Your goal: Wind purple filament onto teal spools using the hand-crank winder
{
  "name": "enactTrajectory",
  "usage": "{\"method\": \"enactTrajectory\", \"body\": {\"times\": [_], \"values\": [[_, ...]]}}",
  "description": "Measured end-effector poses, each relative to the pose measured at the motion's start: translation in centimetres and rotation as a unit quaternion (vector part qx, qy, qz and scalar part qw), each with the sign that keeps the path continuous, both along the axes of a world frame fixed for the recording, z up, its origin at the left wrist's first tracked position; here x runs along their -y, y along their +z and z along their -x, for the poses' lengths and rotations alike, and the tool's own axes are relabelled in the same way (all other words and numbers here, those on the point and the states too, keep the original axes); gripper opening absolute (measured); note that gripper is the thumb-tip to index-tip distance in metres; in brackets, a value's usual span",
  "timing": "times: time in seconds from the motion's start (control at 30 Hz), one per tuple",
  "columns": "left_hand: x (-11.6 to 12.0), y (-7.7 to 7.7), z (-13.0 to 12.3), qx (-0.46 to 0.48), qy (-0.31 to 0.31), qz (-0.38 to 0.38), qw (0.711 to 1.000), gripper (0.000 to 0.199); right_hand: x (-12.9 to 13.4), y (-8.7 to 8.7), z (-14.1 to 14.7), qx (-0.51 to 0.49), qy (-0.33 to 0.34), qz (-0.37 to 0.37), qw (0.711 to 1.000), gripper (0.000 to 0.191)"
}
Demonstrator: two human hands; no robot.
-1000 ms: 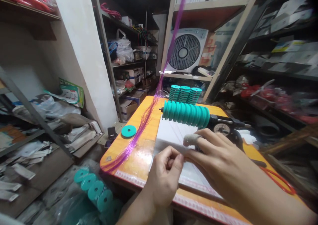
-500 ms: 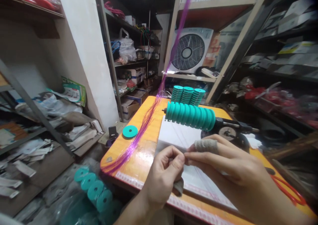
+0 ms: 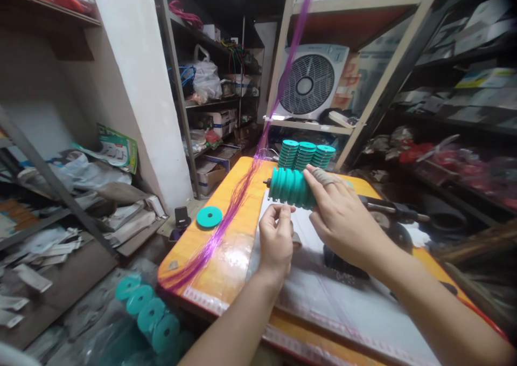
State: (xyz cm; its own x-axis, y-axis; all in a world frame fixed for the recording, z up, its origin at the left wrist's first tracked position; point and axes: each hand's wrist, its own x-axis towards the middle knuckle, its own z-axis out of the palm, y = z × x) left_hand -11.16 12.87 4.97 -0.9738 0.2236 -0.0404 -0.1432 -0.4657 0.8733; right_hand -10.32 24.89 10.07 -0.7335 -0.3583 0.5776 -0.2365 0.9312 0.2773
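A row of teal ribbed spools [image 3: 288, 185] sits on a horizontal spindle above the table. My right hand [image 3: 339, 209], with cloth tape round a finger, lies over the middle of this row, its fingers curved round the spools. Just below the row's left part, my left hand [image 3: 277, 236] is closed in a pinch; whatever is between the fingertips is too fine to make out. A long bundle of shiny purple strands [image 3: 216, 236] runs down from above and across the table's left side. Faint purple strands also cross the white sheet [image 3: 299, 285].
One teal disc [image 3: 209, 217] lies on the orange table [image 3: 238, 193] at left. Three stacks of teal discs [image 3: 307, 153] stand at the back, before a box fan [image 3: 307, 80] on a shelf. More teal spools [image 3: 151, 312] are in plastic below the table's left edge.
My right hand has moved up and forward from beside my left hand onto the spools. My left hand has risen toward the row, still pinched.
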Motion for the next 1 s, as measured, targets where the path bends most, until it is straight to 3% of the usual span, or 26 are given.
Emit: {"method": "enactTrajectory", "body": {"times": [0.17,0.37,0.7,1.0], "values": [[-1.0,-0.6,0.5,0.011,-0.004,0.005,1.000,0.051,0.1,-0.3,-0.2,-0.005,-0.001,-0.002,1.000,0.063],[-1.2,-1.2,0.3,-0.006,0.038,0.017,0.999,0.058,0.1,-0.4,0.0,-0.015,0.006,0.007,1.000,0.064],[-1.8,-2.1,0.9,0.024,0.021,0.008,0.999,0.062,0.0,-0.4,0.1,0.000,0.009,0.031,0.999,0.064],[-1.9,-1.7,0.5,0.022,0.033,-0.017,0.999,0.067,0.0,-0.4,0.1,0.007,0.012,0.048,0.999,0.063]]}}
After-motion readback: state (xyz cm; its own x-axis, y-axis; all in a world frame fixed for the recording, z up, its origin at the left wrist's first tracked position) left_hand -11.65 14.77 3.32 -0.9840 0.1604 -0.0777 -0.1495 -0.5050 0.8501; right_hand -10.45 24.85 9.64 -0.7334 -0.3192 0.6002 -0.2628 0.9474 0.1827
